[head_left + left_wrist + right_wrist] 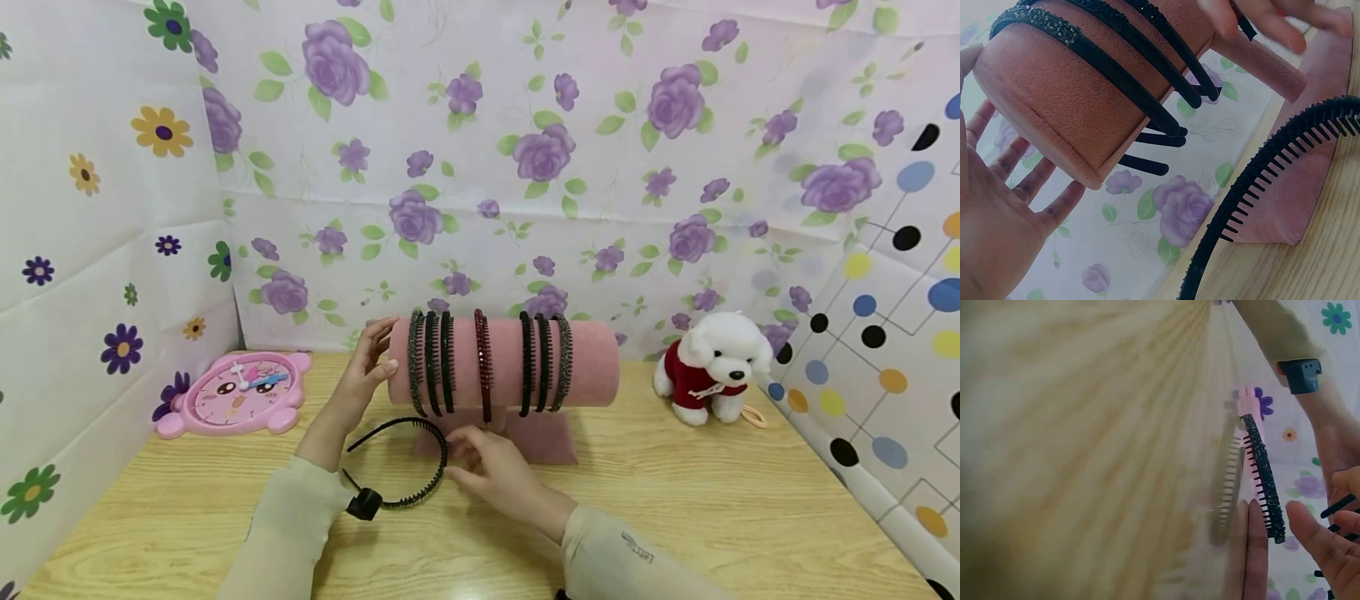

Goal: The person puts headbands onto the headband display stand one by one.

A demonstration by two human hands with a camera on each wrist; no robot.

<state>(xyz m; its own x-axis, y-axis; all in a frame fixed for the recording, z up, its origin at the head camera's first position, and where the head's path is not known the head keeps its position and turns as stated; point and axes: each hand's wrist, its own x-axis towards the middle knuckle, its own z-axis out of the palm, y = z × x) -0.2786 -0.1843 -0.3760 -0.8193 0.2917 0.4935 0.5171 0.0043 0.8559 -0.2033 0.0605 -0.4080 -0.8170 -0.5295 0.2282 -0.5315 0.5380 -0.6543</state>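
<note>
A pink velvet roll stand (592, 364) holds several headbands: three dark ones at its left, a red beaded one (485, 367) in the middle, three dark ones at its right. My left hand (365, 364) is at the roll's left end; in the left wrist view its fingers (1063, 203) are extended and spread along that end. A black toothed headband (444, 458) lies on the table in front of the stand, its open ends to the left. Beside its curved part is my right hand (502, 475), fingers loosely bent and holding nothing. In the right wrist view a fingertip is close to this headband (1264, 478).
At the left of the wooden table (667, 500) lies a pink clock (236, 396) with a cartoon face. A white plush dog (708, 367) in a red top sits at the right, a tan loop (753, 417) beside it. Patterned cloth (480, 167) walls enclose the table.
</note>
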